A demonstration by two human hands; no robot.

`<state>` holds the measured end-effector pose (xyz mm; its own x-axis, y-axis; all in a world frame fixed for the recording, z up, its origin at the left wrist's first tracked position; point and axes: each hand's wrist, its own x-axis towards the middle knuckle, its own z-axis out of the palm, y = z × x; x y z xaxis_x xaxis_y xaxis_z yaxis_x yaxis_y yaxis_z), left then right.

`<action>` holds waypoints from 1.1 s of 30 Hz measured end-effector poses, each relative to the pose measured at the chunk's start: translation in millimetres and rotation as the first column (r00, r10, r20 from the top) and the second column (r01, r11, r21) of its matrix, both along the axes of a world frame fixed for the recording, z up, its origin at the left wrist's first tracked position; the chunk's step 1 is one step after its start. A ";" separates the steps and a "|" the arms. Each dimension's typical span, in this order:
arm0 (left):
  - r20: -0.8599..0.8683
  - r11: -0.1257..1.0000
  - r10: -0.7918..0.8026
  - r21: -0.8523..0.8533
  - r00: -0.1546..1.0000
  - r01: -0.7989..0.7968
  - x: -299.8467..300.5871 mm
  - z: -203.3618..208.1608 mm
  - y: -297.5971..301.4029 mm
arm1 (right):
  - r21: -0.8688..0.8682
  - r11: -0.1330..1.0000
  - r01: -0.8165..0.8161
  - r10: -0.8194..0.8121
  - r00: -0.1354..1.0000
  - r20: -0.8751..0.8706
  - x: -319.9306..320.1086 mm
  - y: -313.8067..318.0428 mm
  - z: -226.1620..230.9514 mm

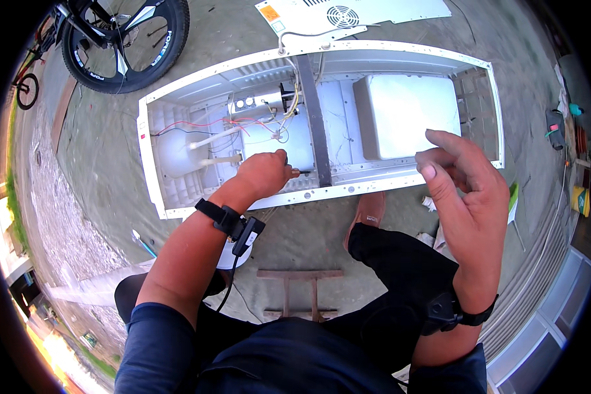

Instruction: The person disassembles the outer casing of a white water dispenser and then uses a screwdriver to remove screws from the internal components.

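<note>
A long white appliance casing lies on the ground in front of me with its inside exposed. My left hand is inside its near left part, closed round a small thing; a dark thin tip shows beyond the fingers, but I cannot make out what it is. Close to that hand are white tubes, a metal cylinder and red and yellow wires. My right hand hovers over the near right edge, fingers half bent, thumb apart, holding nothing. Under its fingertips is a white box-shaped part.
A dark crossbar divides the casing. Beyond it lies a white panel with a round grille. A bicycle wheel stands at the far left. A low wooden stool is near my legs, and ribbed sheeting is at the right.
</note>
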<state>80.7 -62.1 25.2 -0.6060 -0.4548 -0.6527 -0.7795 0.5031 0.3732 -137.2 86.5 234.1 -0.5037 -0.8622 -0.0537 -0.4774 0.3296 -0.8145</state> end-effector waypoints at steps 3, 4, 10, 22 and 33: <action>-0.061 0.998 0.028 -0.046 0.998 -0.031 8.8 -5.0 0.3 | 0.005 1.000 -0.015 0.015 1.000 -0.026 1.3 -3.5 -2.2; -0.064 0.999 0.033 -0.041 0.997 -0.036 10.7 -5.4 -0.5 | 0.004 1.000 -0.022 0.022 0.999 -0.037 1.3 -4.1 -3.3; -0.065 0.998 0.049 -0.027 0.997 -0.051 21.5 10.6 -6.4 | 0.004 0.998 -0.056 0.056 0.996 -0.069 4.5 -9.6 -8.1; -0.241 0.908 0.401 0.234 0.883 -0.349 102.6 145.2 -17.5 | 0.062 0.976 -0.209 0.211 0.977 -0.020 33.3 -26.4 -18.8; -0.365 0.604 0.787 0.616 0.497 -0.506 226.2 229.2 40.5 | 0.156 0.548 -0.821 0.788 0.570 0.231 116.8 -39.5 -39.4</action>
